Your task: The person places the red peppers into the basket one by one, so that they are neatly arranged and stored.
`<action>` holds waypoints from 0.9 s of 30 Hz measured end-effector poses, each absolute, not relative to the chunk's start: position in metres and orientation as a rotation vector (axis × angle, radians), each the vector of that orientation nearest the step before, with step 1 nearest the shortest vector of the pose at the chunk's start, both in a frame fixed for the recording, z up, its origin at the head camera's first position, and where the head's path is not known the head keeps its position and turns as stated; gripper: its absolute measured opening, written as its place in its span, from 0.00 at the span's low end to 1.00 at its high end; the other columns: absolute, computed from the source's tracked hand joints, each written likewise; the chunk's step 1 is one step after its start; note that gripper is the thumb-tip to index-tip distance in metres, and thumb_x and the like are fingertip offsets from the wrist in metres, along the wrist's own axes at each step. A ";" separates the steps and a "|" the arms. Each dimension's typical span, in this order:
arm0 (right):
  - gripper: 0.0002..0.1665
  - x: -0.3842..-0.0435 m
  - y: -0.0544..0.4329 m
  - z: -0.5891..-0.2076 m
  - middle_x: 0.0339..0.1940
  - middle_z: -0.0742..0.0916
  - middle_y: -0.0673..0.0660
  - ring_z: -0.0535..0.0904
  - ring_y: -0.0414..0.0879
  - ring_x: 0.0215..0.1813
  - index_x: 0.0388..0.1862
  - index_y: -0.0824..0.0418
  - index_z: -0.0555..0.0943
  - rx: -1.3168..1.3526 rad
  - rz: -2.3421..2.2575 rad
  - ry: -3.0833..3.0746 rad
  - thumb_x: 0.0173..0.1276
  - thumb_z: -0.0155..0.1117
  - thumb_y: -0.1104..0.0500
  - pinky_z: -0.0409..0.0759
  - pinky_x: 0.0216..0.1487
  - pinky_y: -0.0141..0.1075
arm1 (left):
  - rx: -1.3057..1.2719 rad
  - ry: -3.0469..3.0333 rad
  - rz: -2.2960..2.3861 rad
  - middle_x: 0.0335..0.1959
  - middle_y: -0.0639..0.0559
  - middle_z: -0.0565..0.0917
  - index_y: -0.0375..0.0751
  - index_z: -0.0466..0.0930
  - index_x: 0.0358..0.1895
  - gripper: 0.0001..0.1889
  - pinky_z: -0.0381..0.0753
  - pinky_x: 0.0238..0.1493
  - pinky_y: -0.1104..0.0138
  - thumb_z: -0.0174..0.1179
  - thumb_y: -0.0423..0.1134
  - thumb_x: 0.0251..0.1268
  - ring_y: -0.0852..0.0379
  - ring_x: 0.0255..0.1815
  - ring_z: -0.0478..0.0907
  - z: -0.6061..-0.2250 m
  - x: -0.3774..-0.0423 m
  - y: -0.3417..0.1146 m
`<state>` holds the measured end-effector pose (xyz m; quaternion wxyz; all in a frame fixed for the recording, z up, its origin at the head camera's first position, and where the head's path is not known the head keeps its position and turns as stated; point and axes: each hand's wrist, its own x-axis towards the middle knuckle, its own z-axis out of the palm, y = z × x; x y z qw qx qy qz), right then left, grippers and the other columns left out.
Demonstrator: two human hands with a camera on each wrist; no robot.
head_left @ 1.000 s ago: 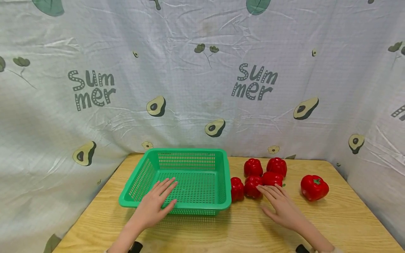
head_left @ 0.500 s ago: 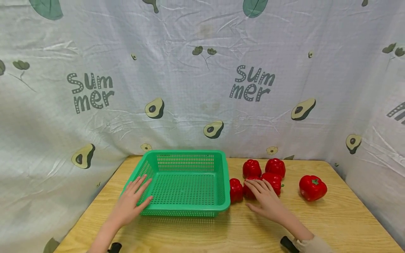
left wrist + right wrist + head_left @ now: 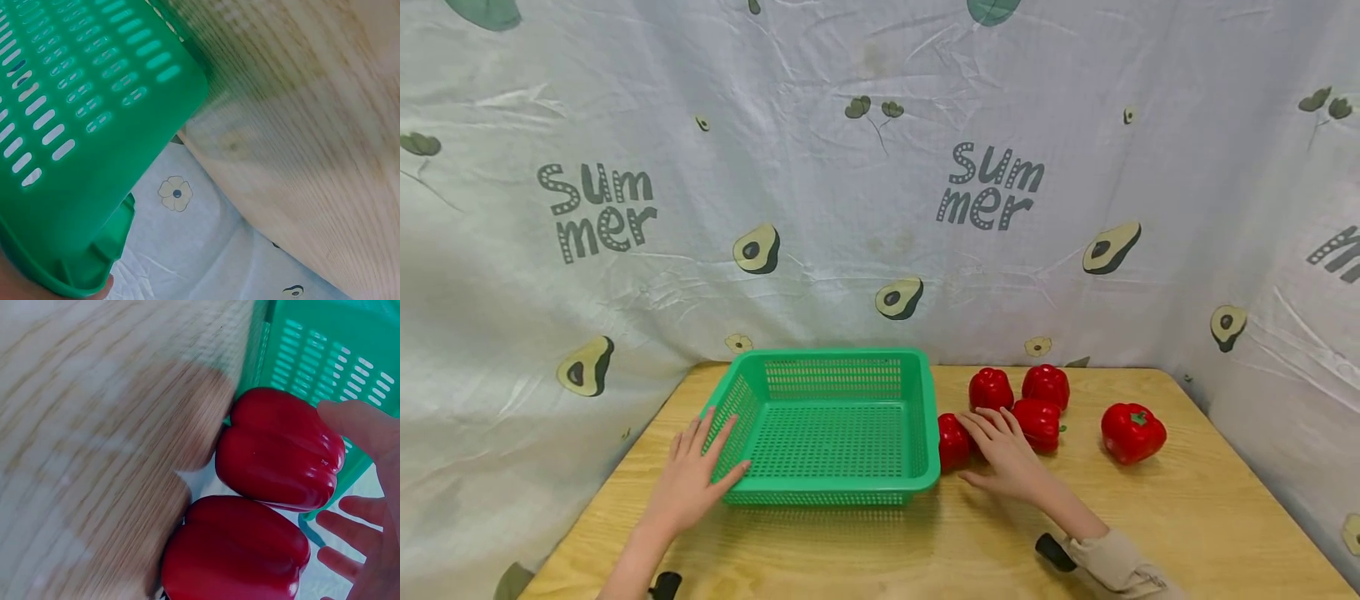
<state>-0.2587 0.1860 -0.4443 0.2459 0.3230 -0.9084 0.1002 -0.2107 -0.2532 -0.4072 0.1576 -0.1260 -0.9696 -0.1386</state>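
Observation:
My left hand (image 3: 688, 479) lies over the front left corner of a green plastic basket (image 3: 917, 479), fingers spread and fairly straight. In the left wrist view, parts of that hand show at the basket's rim (image 3: 75, 284). My right hand (image 3: 1011, 458) reaches over red bell peppers just right of the basket, and hides one of them in the head view. Its spread thumb and fingers are beside a bell pepper (image 3: 281, 450) that lies against the basket wall. Another bell pepper (image 3: 237, 550) lies close by; neither is gripped.
More red bell peppers lie behind the right hand, one at the back (image 3: 990, 389), one farther right (image 3: 1047, 386) and one on its side (image 3: 1037, 425). A separate pepper (image 3: 1133, 433) sits to the right. A printed cloth (image 3: 820, 167) hangs behind the wooden table (image 3: 850, 558).
My left hand has moved left, from over the basket's front rim to its left corner. The right hand has shifted left over the peppers, towards the one beside the basket.

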 end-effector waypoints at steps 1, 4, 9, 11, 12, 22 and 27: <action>0.48 -0.259 0.185 -0.444 0.57 0.77 0.57 0.65 0.56 0.60 0.61 0.61 0.68 0.879 0.274 -2.493 0.42 0.72 0.43 0.57 0.62 0.57 | -0.357 -2.782 -0.404 0.68 0.31 0.50 0.45 0.53 0.69 0.37 0.47 0.61 0.39 0.51 0.57 0.59 0.30 0.67 0.47 -0.407 -0.210 -0.254; 0.48 -0.260 0.183 -0.444 0.58 0.76 0.56 0.65 0.56 0.61 0.62 0.61 0.67 0.878 0.259 -2.535 0.43 0.71 0.42 0.56 0.63 0.57 | -0.345 -2.799 -0.451 0.69 0.31 0.49 0.44 0.52 0.69 0.36 0.48 0.61 0.39 0.50 0.57 0.60 0.30 0.67 0.47 -0.407 -0.209 -0.259; 0.49 -0.263 0.180 -0.440 0.59 0.75 0.57 0.64 0.56 0.62 0.63 0.60 0.65 0.860 0.265 -2.590 0.43 0.71 0.42 0.53 0.64 0.56 | -0.346 -2.775 -0.456 0.68 0.31 0.50 0.41 0.54 0.68 0.35 0.52 0.60 0.40 0.49 0.55 0.62 0.31 0.66 0.50 -0.407 -0.209 -0.264; 0.49 -0.265 0.178 -0.439 0.59 0.75 0.56 0.63 0.56 0.62 0.63 0.60 0.65 0.843 0.260 -2.599 0.42 0.72 0.42 0.53 0.65 0.56 | -0.353 -2.761 -0.443 0.68 0.31 0.51 0.42 0.54 0.68 0.34 0.52 0.60 0.40 0.49 0.55 0.62 0.32 0.66 0.51 -0.408 -0.210 -0.264; 0.50 -0.266 0.177 -0.440 0.58 0.75 0.56 0.63 0.56 0.62 0.62 0.60 0.66 0.838 0.256 -2.598 0.42 0.72 0.42 0.53 0.64 0.56 | -0.356 -2.753 -0.434 0.68 0.31 0.51 0.42 0.54 0.68 0.34 0.52 0.60 0.40 0.49 0.54 0.62 0.32 0.66 0.52 -0.409 -0.210 -0.264; 0.53 -0.280 0.168 -0.443 0.57 0.76 0.58 0.63 0.57 0.61 0.63 0.61 0.64 0.814 0.221 -2.627 0.40 0.71 0.39 0.50 0.64 0.59 | -0.345 -2.733 -0.394 0.68 0.31 0.50 0.43 0.55 0.68 0.34 0.51 0.60 0.39 0.49 0.56 0.61 0.32 0.67 0.49 -0.409 -0.212 -0.264; 0.53 -0.285 0.165 -0.450 0.56 0.76 0.58 0.64 0.57 0.60 0.63 0.59 0.64 0.796 0.212 -2.641 0.40 0.72 0.39 0.49 0.63 0.60 | -0.343 -2.738 -0.395 0.68 0.31 0.51 0.43 0.56 0.67 0.34 0.51 0.60 0.39 0.49 0.55 0.61 0.32 0.67 0.49 -0.411 -0.212 -0.264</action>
